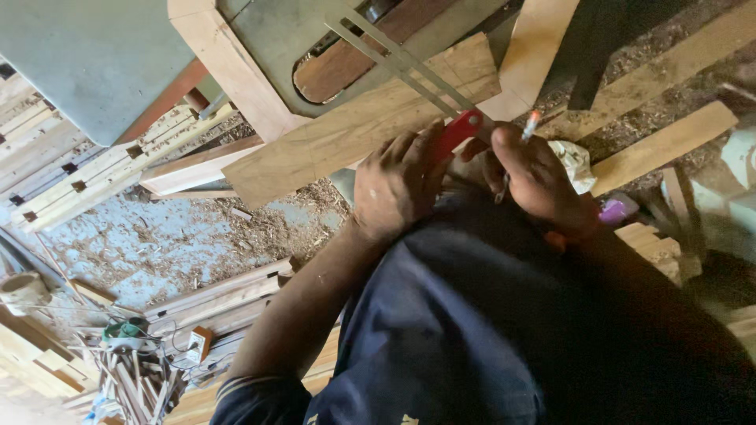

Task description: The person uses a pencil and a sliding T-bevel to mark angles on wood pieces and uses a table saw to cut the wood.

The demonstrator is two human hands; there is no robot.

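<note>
Head view looks down at two hands on a wooden board [354, 134]. Left hand [398, 185] has its fingers curled around the red handle [459, 130] of a metal square [394, 59]. That handle sticks out past the fingertips, and the thin metal blades run from it up and across the board. Right hand [535, 177] sits just beside the left one, pinching a pencil [529, 126] between thumb and fingers, with the pencil's top poking up above the knuckles. Both hands lie at the board's near edge. Wood shavings [181, 244] cover the floor below, and more planks [87, 177] are stacked off to the side.
</note>
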